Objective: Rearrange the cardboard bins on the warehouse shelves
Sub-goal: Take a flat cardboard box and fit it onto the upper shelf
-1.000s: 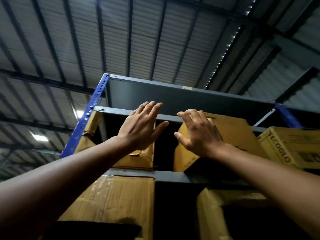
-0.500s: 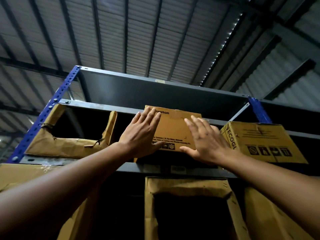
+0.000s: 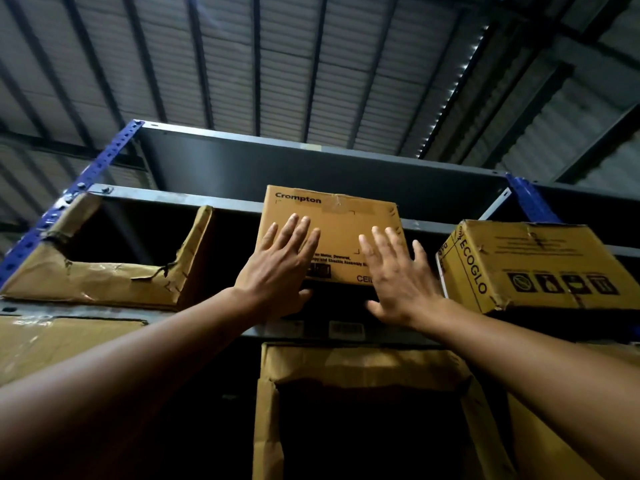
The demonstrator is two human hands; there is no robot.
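Cardboard bins up high on a gray metal shelf [image 3: 52,310], seen from below.

At the far left of the frame, a blue post [image 3: 69,199] with holes, running up to the top board [image 3: 311,168]. Just beside it, a big torn bin [image 3: 104,271], open at the front and ripped along its low wall, sitting on the shelf. Below that, at the lower left, a plain brown box [image 3: 69,341] with only its top part showing.

Next, near the middle, the left hand [image 3: 280,271], laid flat on the front of the Crompton box [image 3: 339,216]. Fingers [image 3: 293,230] straight and close together, gripping nothing, with the thumb down by the box's bottom edge.

Crompton box in the middle of the frame, on the same shelf as the torn bin, with a dark gap between the two. Name printed at its top left corner, tape across its top part.

Then the right hand [image 3: 398,282], also flat on that box, over its lower right corner. Fingers straight and spread wide, gripping nothing, thumb below the box edge. Hard to tell if the hands push or only touch.

Under both hands, on the level below, an open bin [image 3: 363,365], dark inside.

To the right, an ECOGLO box [image 3: 526,258] on the same shelf, near the Crompton box but not touching it, turned at a slant. Behind it, a second blue post [image 3: 530,199].

Above everything, a ribbed metal roof [image 3: 311,64].
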